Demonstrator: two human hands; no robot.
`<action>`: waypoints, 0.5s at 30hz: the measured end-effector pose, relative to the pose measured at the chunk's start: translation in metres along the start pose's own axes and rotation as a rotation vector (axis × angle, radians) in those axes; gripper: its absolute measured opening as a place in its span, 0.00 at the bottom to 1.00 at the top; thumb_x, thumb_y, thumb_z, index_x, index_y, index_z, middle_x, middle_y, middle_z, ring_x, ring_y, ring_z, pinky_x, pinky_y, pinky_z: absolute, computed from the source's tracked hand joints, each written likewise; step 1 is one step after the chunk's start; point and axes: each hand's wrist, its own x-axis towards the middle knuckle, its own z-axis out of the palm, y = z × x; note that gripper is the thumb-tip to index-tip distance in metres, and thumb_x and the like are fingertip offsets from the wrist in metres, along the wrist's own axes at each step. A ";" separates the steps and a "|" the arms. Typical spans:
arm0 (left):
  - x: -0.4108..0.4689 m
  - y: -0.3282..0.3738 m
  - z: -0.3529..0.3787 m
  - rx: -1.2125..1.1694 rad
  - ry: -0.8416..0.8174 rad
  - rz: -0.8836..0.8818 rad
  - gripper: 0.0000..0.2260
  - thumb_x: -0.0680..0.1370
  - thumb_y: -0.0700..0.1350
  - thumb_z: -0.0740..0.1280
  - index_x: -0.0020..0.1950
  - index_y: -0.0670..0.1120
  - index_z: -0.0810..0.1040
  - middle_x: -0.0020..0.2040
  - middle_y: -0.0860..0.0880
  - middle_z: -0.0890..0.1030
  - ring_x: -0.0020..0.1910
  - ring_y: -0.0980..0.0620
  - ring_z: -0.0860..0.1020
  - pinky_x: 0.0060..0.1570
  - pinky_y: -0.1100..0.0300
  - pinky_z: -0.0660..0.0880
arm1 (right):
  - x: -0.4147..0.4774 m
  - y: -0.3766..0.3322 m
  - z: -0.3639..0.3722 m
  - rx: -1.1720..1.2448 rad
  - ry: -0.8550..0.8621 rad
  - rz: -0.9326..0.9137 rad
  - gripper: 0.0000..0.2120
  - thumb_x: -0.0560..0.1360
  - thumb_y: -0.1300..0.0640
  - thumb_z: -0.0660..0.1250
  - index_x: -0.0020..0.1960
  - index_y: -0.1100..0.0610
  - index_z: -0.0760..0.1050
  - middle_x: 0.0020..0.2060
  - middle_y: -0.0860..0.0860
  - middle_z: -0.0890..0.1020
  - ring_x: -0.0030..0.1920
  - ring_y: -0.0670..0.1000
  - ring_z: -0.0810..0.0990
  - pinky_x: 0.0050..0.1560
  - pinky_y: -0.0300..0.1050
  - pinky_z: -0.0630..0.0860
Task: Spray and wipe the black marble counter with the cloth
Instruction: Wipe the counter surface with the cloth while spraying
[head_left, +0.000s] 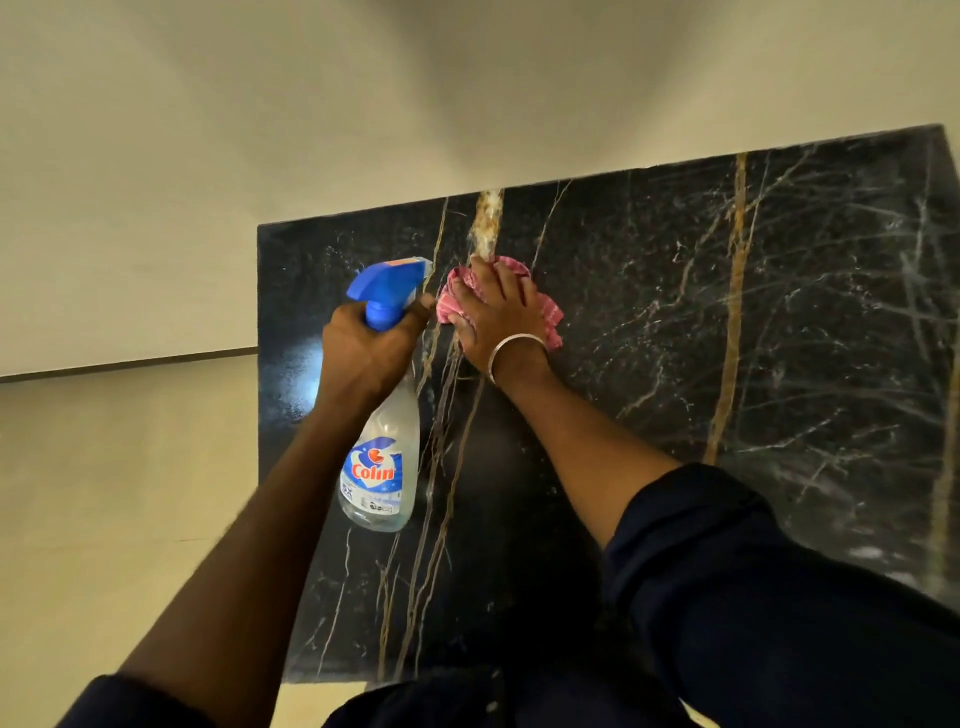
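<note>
A black marble counter (675, 322) with gold and white veins fills the middle and right of the view. My right hand (491, 312) presses flat on a pink checked cloth (549, 314) lying on the counter near its far edge. My left hand (363, 348) grips the neck of a clear spray bottle (387, 457) with a blue trigger head (387, 286) and a "Colin" label. The bottle hangs above the counter's left part, nozzle pointing away from me, just left of the cloth. A metal bangle (511, 351) circles my right wrist.
A cream wall (311, 104) rises behind the counter. A beige floor (119, 493) lies to the left, beyond the counter's left edge. A light patch (304, 358) shines on the marble near that edge. Dark sleeves cover both upper arms.
</note>
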 end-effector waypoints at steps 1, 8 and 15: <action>-0.001 0.001 0.001 -0.004 -0.016 0.003 0.26 0.70 0.64 0.67 0.48 0.41 0.78 0.39 0.39 0.81 0.35 0.41 0.79 0.42 0.43 0.80 | -0.003 0.012 -0.002 -0.002 0.002 0.014 0.27 0.80 0.45 0.57 0.77 0.50 0.62 0.78 0.54 0.59 0.77 0.61 0.57 0.75 0.62 0.56; 0.001 0.013 0.015 -0.013 -0.023 0.046 0.19 0.76 0.56 0.69 0.49 0.38 0.78 0.42 0.37 0.82 0.35 0.48 0.78 0.43 0.50 0.79 | -0.032 0.138 -0.027 0.014 0.133 0.377 0.27 0.82 0.47 0.51 0.80 0.52 0.55 0.80 0.53 0.54 0.79 0.62 0.47 0.77 0.63 0.45; -0.006 0.009 0.023 -0.026 -0.037 0.052 0.19 0.76 0.56 0.69 0.49 0.39 0.79 0.42 0.38 0.82 0.36 0.49 0.78 0.42 0.53 0.78 | -0.032 0.143 -0.026 0.042 0.152 0.567 0.27 0.82 0.49 0.54 0.80 0.51 0.53 0.80 0.54 0.54 0.79 0.61 0.50 0.77 0.62 0.47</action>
